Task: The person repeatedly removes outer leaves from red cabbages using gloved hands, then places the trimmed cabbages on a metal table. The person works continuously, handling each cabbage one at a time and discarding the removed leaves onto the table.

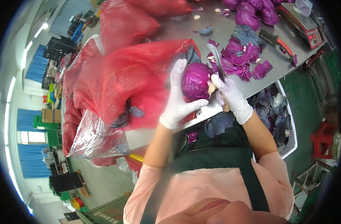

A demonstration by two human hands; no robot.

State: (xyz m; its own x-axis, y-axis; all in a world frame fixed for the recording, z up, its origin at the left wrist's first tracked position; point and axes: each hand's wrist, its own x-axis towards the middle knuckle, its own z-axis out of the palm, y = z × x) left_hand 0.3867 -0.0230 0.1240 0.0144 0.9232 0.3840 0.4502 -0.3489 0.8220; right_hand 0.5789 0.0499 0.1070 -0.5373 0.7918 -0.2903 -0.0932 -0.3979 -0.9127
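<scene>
A trimmed red cabbage (196,81) rests against the palm of my left hand (177,98), its pale stem end turned to the right. White gloves cover both my hands. In my right hand (231,93) is a knife (217,60) with a curved blade pointing away from me and a light-brown handle. The right thumb lies close to the cabbage stem; whether it touches cannot be told. Behind the cabbage, a dark outer leaf (192,55) sits at the mouth of a red mesh sack (123,72). Loose purple leaves (237,57) lie on the table just beyond the knife.
The metal table (176,30) holds more red sacks (125,22), several peeled cabbages (251,11), a digital scale (302,25) and a tool with an orange-red handle (284,46). A white bin (292,134) of dark leaves stands at the right below the edge. Beyond it is a red stool (323,140).
</scene>
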